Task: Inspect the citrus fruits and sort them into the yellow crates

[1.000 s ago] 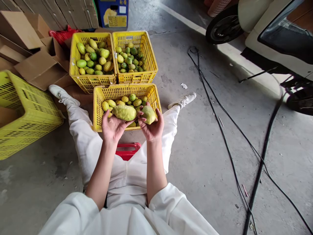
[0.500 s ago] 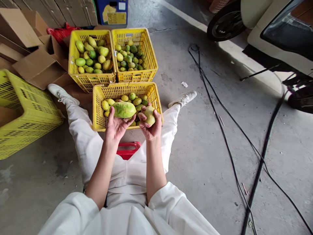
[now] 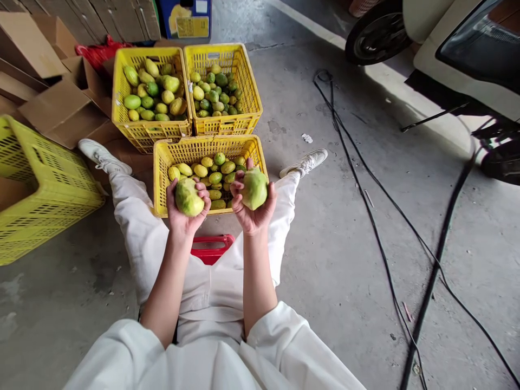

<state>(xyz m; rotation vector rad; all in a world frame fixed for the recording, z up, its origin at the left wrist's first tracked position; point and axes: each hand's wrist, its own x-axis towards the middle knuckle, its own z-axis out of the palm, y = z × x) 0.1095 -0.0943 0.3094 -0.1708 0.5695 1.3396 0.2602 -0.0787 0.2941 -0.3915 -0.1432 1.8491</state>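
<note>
In my left hand (image 3: 181, 221) is a yellow-green papaya (image 3: 189, 197), one end facing up, with my fingers wrapped round its side. My right hand (image 3: 255, 218) grips a paler green papaya (image 3: 254, 188), thumb and fingers around it. Both fruits are held up, apart from each other, over the near edge of a yellow plastic crate (image 3: 160, 176). Several smaller yellow and green fruits (image 3: 215, 177) lie inside that crate between my legs. The lower side of each held papaya is hidden by my palms.
Beyond stand two more yellow crates, the left one (image 3: 152, 127) and the right one (image 3: 227, 127), both holding fruit. A taller yellow crate (image 3: 49, 211) is at left, near cardboard boxes (image 3: 60, 108). Black cables (image 3: 376, 238) cross the floor at right beside a parked vehicle (image 3: 426, 32).
My left hand has turned its papaya from lying sideways to end-on and moved slightly left and down. My right hand has rotated its papaya, showing a greener side.
</note>
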